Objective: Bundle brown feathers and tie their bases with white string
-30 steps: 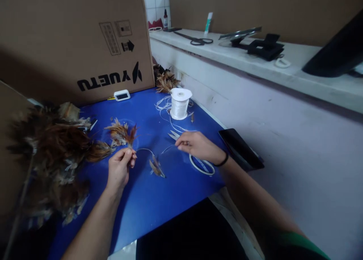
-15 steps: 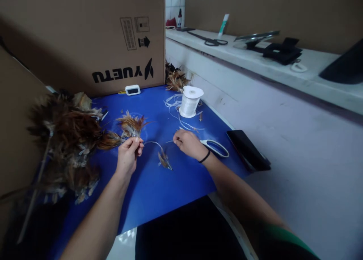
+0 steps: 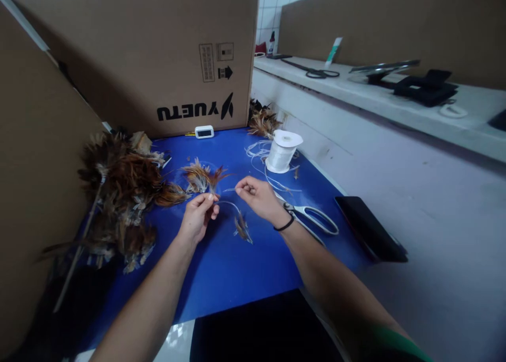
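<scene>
Over a smooth blue counter, holds the bare left hand and right hand near each other but apart, each closed in a pinch. Clamps the base of a slender, pointed, reddish-brown feather tuft between left thumb and fingers, with its long axis running away from the body and its tips leaning right. Pinches a thin, pale, cord-like strand in the right fingertips, with its free end aimed leftward toward the tuft, nearly crosswise to it and just short of the left hand. Trails a fine, glossy, whitish cord from the left fingertips in a smooth arc to the right, ending at small, mottled brown feathers between the forearms. Shows no clear join between cord and strand. Includes, just beyond the left hand, a fluffy, tan, fan-shaped feather bunch, downy and whitish at the base. Features silver-toned, loop-handled scissors partly hidden behind the right hand, a white, round-flanged spool standing on end near loose loops, and, to the left, a shaggy heap of dark and russet plumes.
</scene>
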A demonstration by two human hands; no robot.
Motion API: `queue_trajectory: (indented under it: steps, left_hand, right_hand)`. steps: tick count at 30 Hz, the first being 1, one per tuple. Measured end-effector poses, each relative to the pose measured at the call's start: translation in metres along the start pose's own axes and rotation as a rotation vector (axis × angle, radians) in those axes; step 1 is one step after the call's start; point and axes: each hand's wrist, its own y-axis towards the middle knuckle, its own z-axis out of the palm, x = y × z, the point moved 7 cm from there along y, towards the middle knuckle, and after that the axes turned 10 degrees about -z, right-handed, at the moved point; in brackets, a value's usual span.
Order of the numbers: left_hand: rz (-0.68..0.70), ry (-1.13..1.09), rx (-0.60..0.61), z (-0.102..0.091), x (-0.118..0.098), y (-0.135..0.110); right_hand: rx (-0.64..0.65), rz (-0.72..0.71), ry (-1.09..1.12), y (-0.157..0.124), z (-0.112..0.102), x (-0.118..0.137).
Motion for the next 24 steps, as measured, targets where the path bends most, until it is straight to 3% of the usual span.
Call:
queue_trajectory:
  steps: [8, 24]
  left_hand:
    - [-0.079, 0.08, 0.022, 0.003, 0.013, 0.0]
    - [-0.083, 0.18, 0.021, 0.008, 0.014, -0.002]
  right_hand:
    - [0.039, -0.258, -0.346, -0.014, 0.01, 0.024]
    - [0.131, -0.286, -0.394, -0.02, 0.014, 0.025]
